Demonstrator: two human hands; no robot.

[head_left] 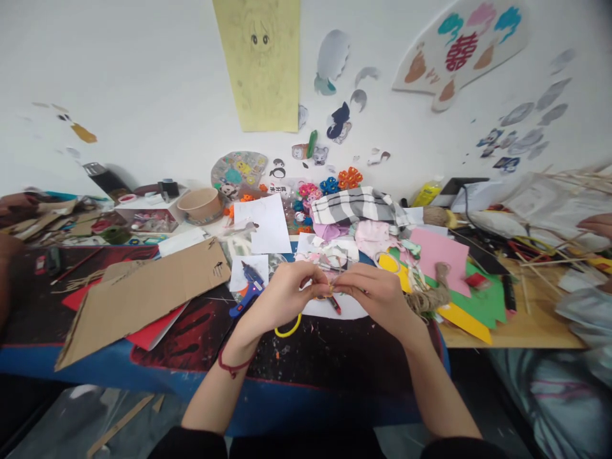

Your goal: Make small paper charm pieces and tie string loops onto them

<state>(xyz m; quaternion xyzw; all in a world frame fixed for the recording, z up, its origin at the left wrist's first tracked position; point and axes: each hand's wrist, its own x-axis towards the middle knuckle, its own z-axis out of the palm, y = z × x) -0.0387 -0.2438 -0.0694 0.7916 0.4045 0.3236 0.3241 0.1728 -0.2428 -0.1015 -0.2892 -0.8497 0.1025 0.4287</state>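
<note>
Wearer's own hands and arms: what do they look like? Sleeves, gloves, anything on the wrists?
Left hand and right hand are both ungloved. Left wrist has a thin dark-red cord bracelet with a small knot or bead; nothing visible on the right wrist. Forearms are bare, with black sleeves showing at the bottom edge. No cables or markings seen on either arm.

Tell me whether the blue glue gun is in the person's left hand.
No, the blue glue gun lies on the table, while the left hand is pinched close to the right hand.
</note>
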